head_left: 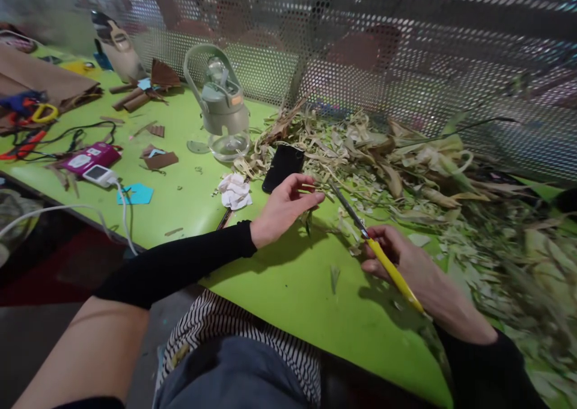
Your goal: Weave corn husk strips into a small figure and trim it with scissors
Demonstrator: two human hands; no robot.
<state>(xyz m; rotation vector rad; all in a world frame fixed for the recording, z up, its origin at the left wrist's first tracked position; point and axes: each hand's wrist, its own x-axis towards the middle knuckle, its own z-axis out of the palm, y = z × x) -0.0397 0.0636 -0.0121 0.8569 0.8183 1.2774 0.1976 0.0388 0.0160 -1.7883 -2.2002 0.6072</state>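
My right hand [406, 264] is closed around yellow-handled scissors [374, 246], whose dark blades point up-left toward a heap of dried husk strips [383, 150]. My left hand [286, 207] hovers over the green table [279, 282] with fingers curled and thumb apart, fingertips at the near edge of the husk heap; whether it pinches a strip I cannot make out. A black phone [283, 165] lies just beyond the left hand.
A crumpled white tissue [234, 191] lies left of the phone. A grey-green desk fan [220, 105] stands behind it. Brown card scraps [158, 156], a pink device [90, 156], a white charger with cable [100, 175] and orange scissors [27, 129] lie at left. Perforated metal screen [360, 42] backs the table.
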